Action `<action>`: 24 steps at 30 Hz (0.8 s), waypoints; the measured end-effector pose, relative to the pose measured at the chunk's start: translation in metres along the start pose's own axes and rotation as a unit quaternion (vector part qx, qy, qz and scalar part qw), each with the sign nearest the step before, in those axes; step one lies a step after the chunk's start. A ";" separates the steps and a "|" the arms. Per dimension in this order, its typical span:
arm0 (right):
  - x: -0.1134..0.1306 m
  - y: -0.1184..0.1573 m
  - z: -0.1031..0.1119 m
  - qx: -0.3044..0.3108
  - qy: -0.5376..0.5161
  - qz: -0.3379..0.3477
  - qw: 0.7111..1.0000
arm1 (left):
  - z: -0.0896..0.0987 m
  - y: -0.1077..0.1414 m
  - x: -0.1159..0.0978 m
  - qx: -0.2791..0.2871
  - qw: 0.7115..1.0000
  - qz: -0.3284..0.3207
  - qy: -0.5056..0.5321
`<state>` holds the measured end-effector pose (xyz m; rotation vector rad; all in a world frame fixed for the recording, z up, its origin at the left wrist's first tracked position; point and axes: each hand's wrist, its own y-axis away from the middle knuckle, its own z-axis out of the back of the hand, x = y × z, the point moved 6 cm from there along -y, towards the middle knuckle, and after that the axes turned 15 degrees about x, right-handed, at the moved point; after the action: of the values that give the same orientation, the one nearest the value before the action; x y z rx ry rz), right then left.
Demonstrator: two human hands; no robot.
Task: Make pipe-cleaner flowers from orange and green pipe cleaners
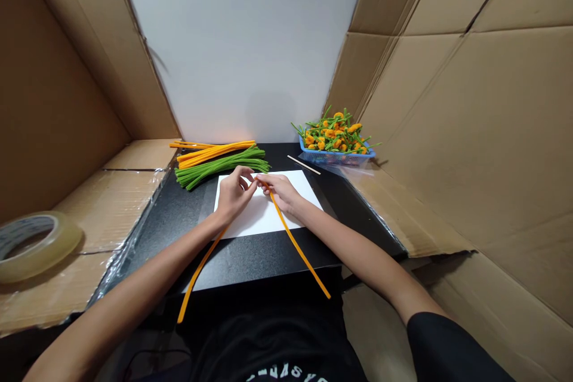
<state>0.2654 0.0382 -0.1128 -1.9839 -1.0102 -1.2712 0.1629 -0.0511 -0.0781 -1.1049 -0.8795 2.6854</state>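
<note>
Big sheets of brown corrugated cardboard [447, 131] line both sides of the space, with creases and taped seams, and a smooth white board [242, 42] stands at the back. Between them sits a black desk [172, 233] with a faintly speckled top, its side edges wrapped in clear plastic film [134, 233]. At the back right of the desk, a blue plastic basket [335, 158] with a mesh-like wall is heaped with small orange flowers on green stems [333, 134], all made of fuzzy wire. To the left lie a bundle of straight green pipe cleaners [219, 168] and, just behind it, a bundle of orange pipe cleaners [215, 154]. A thin wooden stick [303, 164] lies just in front of the basket. A roll of clear tape [36, 248] lies on its side on the cardboard left of the desk. A sheet of white paper [264, 215] lies flat in the middle of the desk. Just above it, the left hand [235, 194] and right hand [280, 191] are close together, fingers [264, 185] pinching the orange pipe cleaner [286, 233] at a bend, with its two long, fuzzy ends hanging down across the paper and past the desk's front edge.
</note>
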 end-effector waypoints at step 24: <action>0.009 -0.005 0.015 0.003 0.140 0.010 0.990 | -0.003 0.000 -0.003 0.051 0.998 -0.032 -0.016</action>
<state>0.2712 0.0554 -0.1096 -1.7433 -0.8538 -1.4835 0.1671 -0.0499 -0.0781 -0.9979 -0.7592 2.6693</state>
